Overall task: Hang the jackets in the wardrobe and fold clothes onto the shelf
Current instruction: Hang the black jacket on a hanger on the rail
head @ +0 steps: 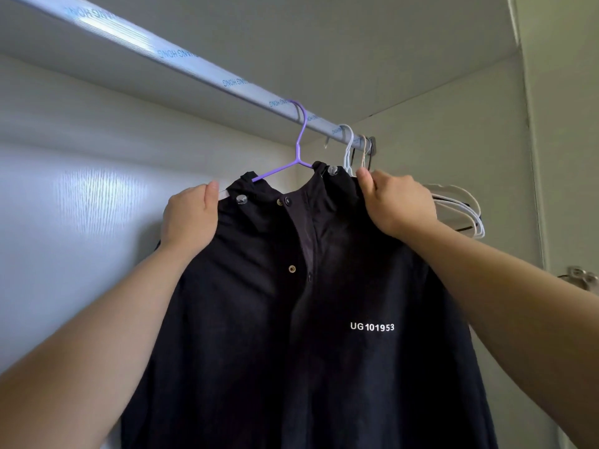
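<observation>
The wardrobe (pixel 81 150) fills the view, pale inside. In front of its back wall hangs the black hooded jacket (pixel 291 345), front facing out and spreading down past the bottom edge of the view. The silver hanging rail (pixel 194 68) runs overhead from upper left towards the far right corner. Both arms reach up to the jacket's shoulders. The left hand (pixel 191 218) has its fingers curled over one shoulder with the thumb lying on top beside the collar. The right hand (pixel 400 205) grips the other shoulder the same way, thumb pressed at the hood's edge. So each hand is closed on cloth, not on the hanger. A cluster of empty white hangers (pixel 462 207) sits just behind the right hand, near the rail's end. The purple hanger (pixel 300 142) carries the jacket, its hook already over the rail. The cloth looks soft and fairly light, creasing under the fingers, so it will probably slump or slide off 1 arm if tugged unevenly. The shoulder seams, where the hanger's arms give support underneath, seem the soundest hold for squaring it up. Small details remain: the white print "UG101953" (pixel 372 326) on the chest and a metal snap (pixel 241 199) at the collar.
</observation>
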